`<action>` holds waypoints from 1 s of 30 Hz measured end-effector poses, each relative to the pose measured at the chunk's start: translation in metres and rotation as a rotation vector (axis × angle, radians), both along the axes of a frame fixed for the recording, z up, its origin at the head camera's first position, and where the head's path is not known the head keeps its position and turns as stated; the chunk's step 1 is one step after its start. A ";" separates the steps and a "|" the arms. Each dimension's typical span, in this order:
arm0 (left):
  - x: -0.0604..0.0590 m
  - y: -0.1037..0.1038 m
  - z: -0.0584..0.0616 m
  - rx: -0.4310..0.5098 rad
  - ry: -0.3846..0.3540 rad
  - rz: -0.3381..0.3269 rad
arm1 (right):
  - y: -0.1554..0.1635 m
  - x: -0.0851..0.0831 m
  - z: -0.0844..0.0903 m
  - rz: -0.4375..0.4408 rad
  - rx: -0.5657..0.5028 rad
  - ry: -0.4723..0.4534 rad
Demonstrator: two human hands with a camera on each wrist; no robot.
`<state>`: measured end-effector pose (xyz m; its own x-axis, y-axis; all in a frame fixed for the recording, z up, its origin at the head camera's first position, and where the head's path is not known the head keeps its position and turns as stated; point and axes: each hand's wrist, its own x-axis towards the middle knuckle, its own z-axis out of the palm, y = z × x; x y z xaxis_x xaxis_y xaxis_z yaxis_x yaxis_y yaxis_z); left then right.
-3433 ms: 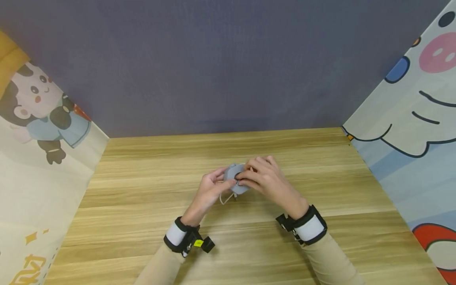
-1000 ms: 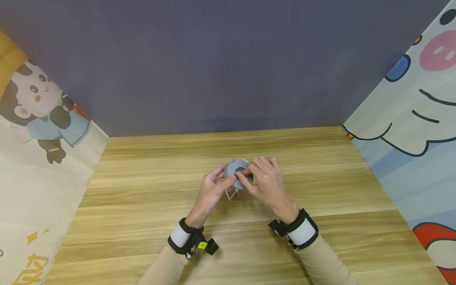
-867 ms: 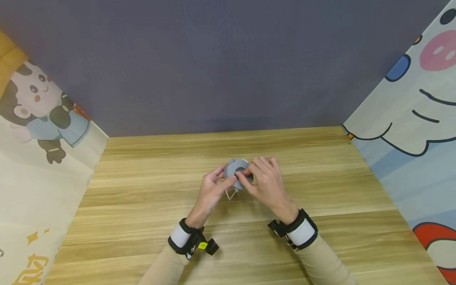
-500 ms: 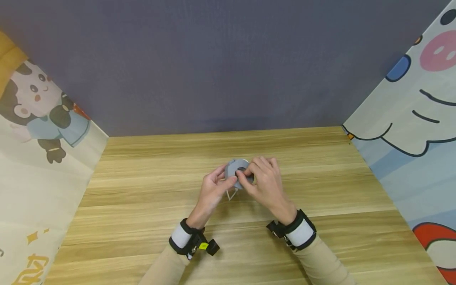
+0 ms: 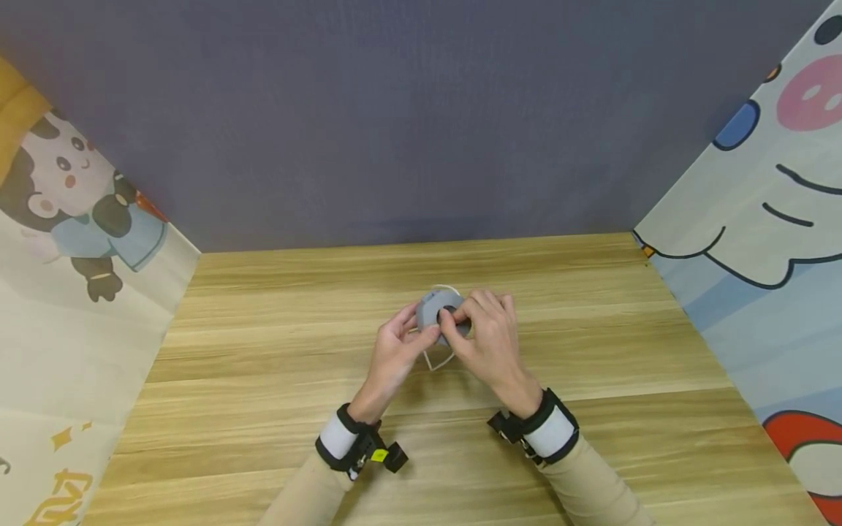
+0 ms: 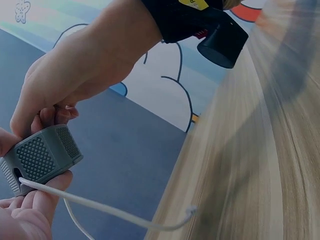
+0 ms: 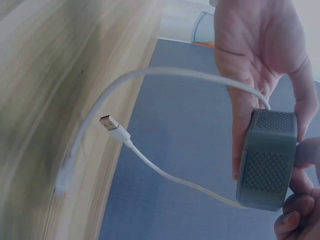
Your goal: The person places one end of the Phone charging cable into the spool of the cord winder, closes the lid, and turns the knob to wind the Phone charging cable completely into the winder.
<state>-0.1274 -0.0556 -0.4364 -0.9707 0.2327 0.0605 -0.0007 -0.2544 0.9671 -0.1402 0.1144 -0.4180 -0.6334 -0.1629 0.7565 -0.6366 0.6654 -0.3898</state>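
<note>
A grey, many-sided cable winder (image 5: 429, 310) with textured side panels is held up above the table between both hands. My left hand (image 5: 393, 354) holds its left side, the thumb on the front face and fingers behind. At the dark round centre, my right hand (image 5: 490, 337) pinches with thumb and index finger; what exactly lies between those fingertips is hidden. A white cable (image 6: 100, 204) comes out of a slot in the side. In the right wrist view two cable lengths leave the winder (image 7: 267, 165), one ending in a USB plug (image 7: 119, 132); the other end is blurred.
Below the hands is a wood-grain table (image 5: 276, 307). A dark grey wall (image 5: 421, 124) stands at its back edge. Printed cartoon panels flank it on the left (image 5: 99, 307) and right (image 5: 743, 307). Both wrists wear strapped-on cameras.
The right hand's thumb and fingers have shifted round the winder's centre and its wrist moved left. The winder has turned and risen slightly in view. The cable loops below and behind it show more.
</note>
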 end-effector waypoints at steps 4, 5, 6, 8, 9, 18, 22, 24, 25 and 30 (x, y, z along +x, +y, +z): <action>0.000 0.001 -0.001 0.002 0.010 -0.009 | -0.001 0.000 -0.001 -0.011 -0.016 0.003; 0.000 0.002 -0.002 0.001 0.009 -0.011 | -0.001 0.000 -0.001 -0.014 -0.019 0.005; 0.000 0.002 -0.002 -0.001 0.011 -0.014 | -0.001 0.001 -0.001 -0.018 -0.021 0.003; 0.000 0.003 -0.003 -0.005 0.010 -0.016 | -0.002 0.001 -0.001 -0.024 -0.031 -0.002; 0.000 0.003 -0.003 -0.006 0.009 -0.015 | -0.003 0.001 -0.001 -0.026 -0.037 -0.005; -0.001 0.006 -0.004 -0.020 0.001 0.006 | -0.005 0.002 0.000 -0.021 -0.093 -0.028; -0.001 0.008 -0.005 -0.014 -0.016 0.017 | -0.005 0.002 -0.002 -0.028 -0.106 -0.029; -0.001 0.009 -0.006 -0.006 -0.020 0.020 | -0.006 0.002 -0.002 -0.034 -0.110 -0.032; -0.001 0.009 -0.006 -0.004 -0.018 0.023 | -0.006 0.003 -0.002 -0.037 -0.111 -0.034; -0.001 0.011 -0.007 0.002 -0.017 0.041 | -0.006 0.003 -0.003 -0.049 -0.113 -0.049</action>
